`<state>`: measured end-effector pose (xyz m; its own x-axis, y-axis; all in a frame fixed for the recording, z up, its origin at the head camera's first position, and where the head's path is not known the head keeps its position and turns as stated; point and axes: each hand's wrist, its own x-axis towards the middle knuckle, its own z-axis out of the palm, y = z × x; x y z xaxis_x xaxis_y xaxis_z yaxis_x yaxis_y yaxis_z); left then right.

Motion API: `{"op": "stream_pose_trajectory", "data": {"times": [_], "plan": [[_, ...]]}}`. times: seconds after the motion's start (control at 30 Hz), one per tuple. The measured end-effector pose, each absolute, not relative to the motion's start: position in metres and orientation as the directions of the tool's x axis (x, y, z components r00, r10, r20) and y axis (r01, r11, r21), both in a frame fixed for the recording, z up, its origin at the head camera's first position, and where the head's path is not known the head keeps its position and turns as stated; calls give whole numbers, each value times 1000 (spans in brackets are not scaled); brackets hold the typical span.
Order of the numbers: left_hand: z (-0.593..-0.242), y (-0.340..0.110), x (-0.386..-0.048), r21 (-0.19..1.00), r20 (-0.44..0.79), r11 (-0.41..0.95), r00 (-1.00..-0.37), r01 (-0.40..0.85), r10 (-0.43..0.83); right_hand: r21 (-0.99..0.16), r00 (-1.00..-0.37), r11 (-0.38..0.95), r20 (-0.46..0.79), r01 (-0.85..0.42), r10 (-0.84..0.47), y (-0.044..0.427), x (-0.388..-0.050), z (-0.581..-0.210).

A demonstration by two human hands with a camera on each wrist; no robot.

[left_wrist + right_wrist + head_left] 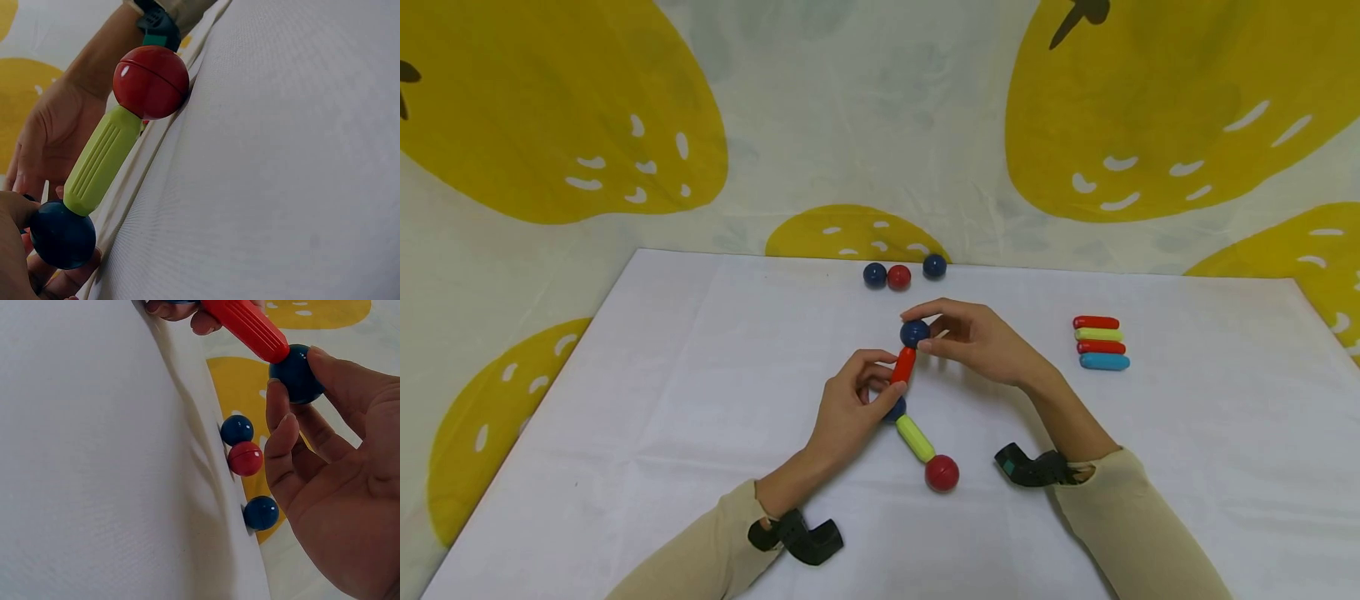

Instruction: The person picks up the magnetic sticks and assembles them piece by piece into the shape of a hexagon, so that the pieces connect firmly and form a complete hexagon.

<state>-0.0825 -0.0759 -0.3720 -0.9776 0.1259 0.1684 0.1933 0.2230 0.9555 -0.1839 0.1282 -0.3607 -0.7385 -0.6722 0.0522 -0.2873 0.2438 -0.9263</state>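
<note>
A chain of balls and ribbed rods lies between the two hands. The right hand [981, 337] pinches a dark blue ball [914, 333] between thumb and fingertips, at the far end of a red rod [904, 367]. Around that rod the left hand [846, 400] curls its thumb and fingers, close to a second blue ball [62, 234] that they partly cover. From this ball a yellow-green rod [916, 439] leads to a red ball [942, 472] nearest the person. In the right wrist view the red rod [250, 328] meets the pinched blue ball [296, 374].
Two loose blue balls [875, 275] [935, 266] and a red ball [898, 277] sit at the white table's [737, 317] back edge. On the right lie several rods side by side, including a light blue rod [1104, 362]. A patterned cloth [865, 125] hangs behind.
</note>
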Motion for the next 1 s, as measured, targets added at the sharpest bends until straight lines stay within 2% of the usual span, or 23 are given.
{"op": "stream_pose_trajectory", "data": {"times": [0.37,1.0], "plan": [[-375,-77,-83,955,173,222,-978,196,120,-904,-751,277,68,-324,-657,126,-184,-362],[-375,-77,-84,960,175,200,-979,194,108,-927,-737,193,118,-323,-666,119,-180,-369]]}}
